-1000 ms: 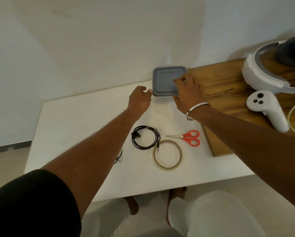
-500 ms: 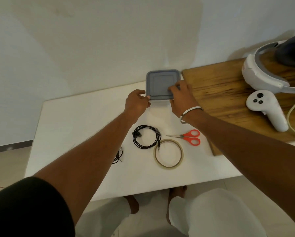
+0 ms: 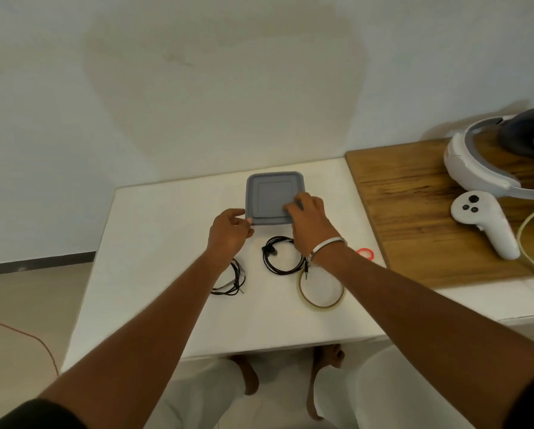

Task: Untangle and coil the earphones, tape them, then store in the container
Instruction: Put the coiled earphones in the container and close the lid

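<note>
A square grey lidded container (image 3: 268,190) sits on the white table (image 3: 154,243), a little back from the middle. My right hand (image 3: 309,224) grips its near right edge, fingers on the lid. My left hand (image 3: 230,235) holds its near left corner. Just in front lies a coiled black earphone (image 3: 279,258), partly under my right wrist. A second black earphone bundle (image 3: 233,281) lies left of it, half hidden by my left forearm. A tape ring (image 3: 319,289) lies flat in front of the coil.
Red-handled scissors (image 3: 365,253) peek out behind my right forearm. A wooden board (image 3: 414,224) to the right carries a white headset (image 3: 488,162), a white controller (image 3: 482,224) and a pale cable (image 3: 530,255). A wall stands close behind the table.
Both hands have drawn the grey container toward me and to the left, off the board's edge. The second earphone bundle now shows more beside my left forearm.
</note>
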A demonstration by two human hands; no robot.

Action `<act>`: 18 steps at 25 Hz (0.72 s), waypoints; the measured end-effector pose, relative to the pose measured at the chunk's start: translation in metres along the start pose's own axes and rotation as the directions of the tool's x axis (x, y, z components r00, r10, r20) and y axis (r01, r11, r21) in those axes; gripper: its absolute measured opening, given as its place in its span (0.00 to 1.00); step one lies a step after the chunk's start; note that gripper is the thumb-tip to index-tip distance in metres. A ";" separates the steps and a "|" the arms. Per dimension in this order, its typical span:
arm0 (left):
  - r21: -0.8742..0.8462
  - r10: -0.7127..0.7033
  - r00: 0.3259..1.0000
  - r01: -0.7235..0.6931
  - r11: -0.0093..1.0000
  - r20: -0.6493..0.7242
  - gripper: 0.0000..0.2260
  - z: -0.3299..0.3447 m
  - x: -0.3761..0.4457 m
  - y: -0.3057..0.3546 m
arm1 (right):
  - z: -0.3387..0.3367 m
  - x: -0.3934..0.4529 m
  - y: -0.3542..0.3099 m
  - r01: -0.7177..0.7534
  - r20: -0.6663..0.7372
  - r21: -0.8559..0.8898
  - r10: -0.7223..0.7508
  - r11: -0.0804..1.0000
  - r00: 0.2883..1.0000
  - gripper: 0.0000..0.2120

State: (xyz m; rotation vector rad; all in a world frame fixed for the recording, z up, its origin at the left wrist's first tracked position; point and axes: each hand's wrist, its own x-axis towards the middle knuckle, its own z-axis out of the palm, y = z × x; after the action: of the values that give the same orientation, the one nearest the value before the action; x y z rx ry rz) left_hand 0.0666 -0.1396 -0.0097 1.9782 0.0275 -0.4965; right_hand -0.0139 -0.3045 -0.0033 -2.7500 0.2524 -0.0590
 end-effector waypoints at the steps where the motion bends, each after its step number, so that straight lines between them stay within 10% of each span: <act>1: -0.005 -0.007 1.000 0.007 1.000 -0.006 0.14 -0.006 -0.004 -0.005 | 0.002 -0.003 -0.007 0.006 0.016 -0.002 -0.006 1.000 1.000 0.25; 18: -0.139 -0.089 0.994 0.081 0.987 -0.056 0.12 -0.051 -0.044 -0.043 | 0.015 -0.029 -0.061 0.060 0.124 -0.062 -0.052 0.996 0.991 0.27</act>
State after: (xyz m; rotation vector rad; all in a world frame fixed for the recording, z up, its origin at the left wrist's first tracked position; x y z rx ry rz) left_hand 0.0327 -0.0673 -0.0130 1.8631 0.1812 -0.4751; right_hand -0.0308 -0.2382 0.0049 -2.8129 0.1461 0.1041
